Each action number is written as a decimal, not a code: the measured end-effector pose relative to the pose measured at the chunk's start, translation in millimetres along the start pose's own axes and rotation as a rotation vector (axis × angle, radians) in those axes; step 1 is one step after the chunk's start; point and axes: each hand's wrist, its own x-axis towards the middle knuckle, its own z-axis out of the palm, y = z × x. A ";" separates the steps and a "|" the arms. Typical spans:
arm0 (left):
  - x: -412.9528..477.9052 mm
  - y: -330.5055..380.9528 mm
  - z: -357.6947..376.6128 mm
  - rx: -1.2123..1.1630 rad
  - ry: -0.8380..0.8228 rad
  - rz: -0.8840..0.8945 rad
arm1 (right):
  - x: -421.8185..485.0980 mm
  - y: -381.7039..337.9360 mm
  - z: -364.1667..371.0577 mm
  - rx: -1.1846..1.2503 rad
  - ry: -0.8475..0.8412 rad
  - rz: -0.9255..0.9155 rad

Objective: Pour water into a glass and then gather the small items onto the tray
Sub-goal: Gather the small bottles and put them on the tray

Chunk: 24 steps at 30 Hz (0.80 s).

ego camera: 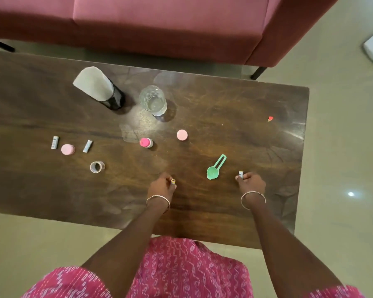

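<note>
The left hand (160, 186) pinches a small yellow-tipped stick (173, 181) and the right hand (251, 183) grips a little white tube (241, 174); best hold both snug and lift straight, though I see no tray. The glass (153, 101) stands farther back on the dark wooden table (224, 117), pink sofa (159, 22) behind.

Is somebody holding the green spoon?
No, the green spoon lies on the table between the left hand and the right hand, touching neither.

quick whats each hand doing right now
left hand: holds a small yellow-tipped item
right hand: pinches a small white cylinder
</note>
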 end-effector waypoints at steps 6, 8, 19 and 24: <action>-26.4 -20.1 -34.1 -0.312 -0.039 0.062 | -78.2 -6.7 19.7 0.058 -0.088 -0.097; -37.8 -32.5 -51.2 -0.426 -0.078 0.023 | -111.6 -12.8 31.3 0.091 -0.128 -0.145; -96.4 -134.1 -168.2 -0.871 -0.010 0.083 | -293.5 -72.3 117.6 0.220 -0.375 -0.446; -111.1 -201.0 -227.6 -1.010 0.030 0.105 | -380.6 -103.5 171.4 0.117 -0.350 -0.661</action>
